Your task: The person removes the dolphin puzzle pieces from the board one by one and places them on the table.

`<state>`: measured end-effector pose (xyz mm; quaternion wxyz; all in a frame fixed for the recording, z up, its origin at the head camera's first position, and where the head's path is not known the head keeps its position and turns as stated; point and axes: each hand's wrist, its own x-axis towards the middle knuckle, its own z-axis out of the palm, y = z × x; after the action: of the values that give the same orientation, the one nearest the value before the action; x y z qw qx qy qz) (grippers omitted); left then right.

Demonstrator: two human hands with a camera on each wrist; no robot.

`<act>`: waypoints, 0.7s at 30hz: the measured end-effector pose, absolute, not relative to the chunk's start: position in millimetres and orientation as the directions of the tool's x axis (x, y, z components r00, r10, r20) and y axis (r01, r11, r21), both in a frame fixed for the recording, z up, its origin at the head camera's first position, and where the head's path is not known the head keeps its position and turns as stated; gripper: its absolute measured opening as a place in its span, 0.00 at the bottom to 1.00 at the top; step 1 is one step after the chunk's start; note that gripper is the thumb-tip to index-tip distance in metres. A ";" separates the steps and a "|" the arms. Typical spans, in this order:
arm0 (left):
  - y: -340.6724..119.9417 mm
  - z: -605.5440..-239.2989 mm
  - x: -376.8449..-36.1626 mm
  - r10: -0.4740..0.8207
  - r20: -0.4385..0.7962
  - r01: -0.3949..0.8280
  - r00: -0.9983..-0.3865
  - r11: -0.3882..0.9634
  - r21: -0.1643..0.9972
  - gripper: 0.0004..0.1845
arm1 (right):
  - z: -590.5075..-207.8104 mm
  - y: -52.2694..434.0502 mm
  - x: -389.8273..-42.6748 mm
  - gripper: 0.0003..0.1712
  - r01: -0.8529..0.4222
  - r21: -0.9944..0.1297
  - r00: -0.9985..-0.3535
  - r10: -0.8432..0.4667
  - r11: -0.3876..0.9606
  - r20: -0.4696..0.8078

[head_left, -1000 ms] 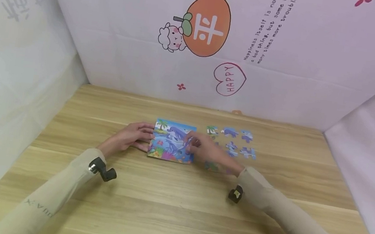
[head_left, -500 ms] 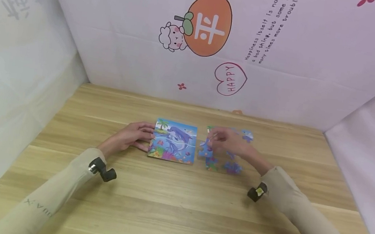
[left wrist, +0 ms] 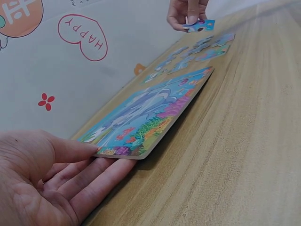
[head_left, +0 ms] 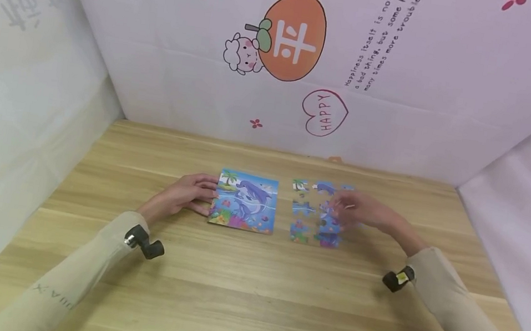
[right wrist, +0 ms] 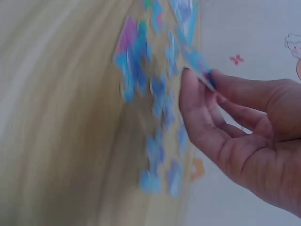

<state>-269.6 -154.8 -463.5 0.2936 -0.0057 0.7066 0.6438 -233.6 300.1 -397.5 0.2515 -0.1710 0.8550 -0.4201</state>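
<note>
This looks like a small play corner set up for filming, maybe in a home or a studio; the view is too closed in to tell which. A wood table (head_left: 248, 297) has pale cloth walls (head_left: 158, 62) on three sides. The cloth has a cartoon sheep (head_left: 240, 55) beside a big orange fruit (head_left: 295, 35), a pink heart (head_left: 324, 113) that says HAPPY, and small red flowers (head_left: 256, 123). A kids' dolphin puzzle (head_left: 244, 201) lies on the table.

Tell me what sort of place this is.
Probably a small staged tabletop booth: a wooden table is walled on three sides by pale printed cloth bearing a cartoon persimmon, with only a jigsaw board and loose puzzle pieces on it.
</note>
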 end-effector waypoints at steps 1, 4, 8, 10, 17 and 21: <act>-154.8 -464.0 -269.5 0.371 -0.419 -0.383 -0.828 0.171 0.908 0.30 | -395.6 304.8 -231.9 0.13 -0.085 -0.797 -0.815 -0.502 0.597 -0.289; -154.4 -464.8 -269.3 0.372 -0.412 -0.376 -0.831 0.168 0.911 0.30 | -390.3 318.4 -226.5 0.13 -0.087 -0.777 -0.820 -0.488 0.624 -0.300; -154.3 -464.1 -268.5 0.364 -0.415 -0.377 -0.834 0.174 0.910 0.30 | -389.5 332.2 -220.6 0.11 -0.094 -0.748 -0.812 -0.485 0.657 -0.324; -154.2 -463.4 -268.4 0.364 -0.416 -0.378 -0.834 0.174 0.909 0.30 | -391.2 335.9 -217.5 0.11 -0.092 -0.730 -0.805 -0.482 0.677 -0.345; -153.5 -462.0 -268.0 0.370 -0.414 -0.374 -0.832 0.176 0.910 0.29 | -402.6 339.6 -210.5 0.05 -0.080 -0.707 -0.812 -0.457 0.702 -0.362; -154.5 -462.0 -267.2 0.369 -0.410 -0.370 -0.834 0.177 0.912 0.29 | -406.1 337.4 -209.3 0.04 -0.059 -0.679 -0.837 -0.407 0.731 -0.366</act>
<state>-267.2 -154.5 -462.0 0.2881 -0.0005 0.7110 0.6414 -209.3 337.4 -406.1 0.2541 -0.1302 0.8951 -0.3426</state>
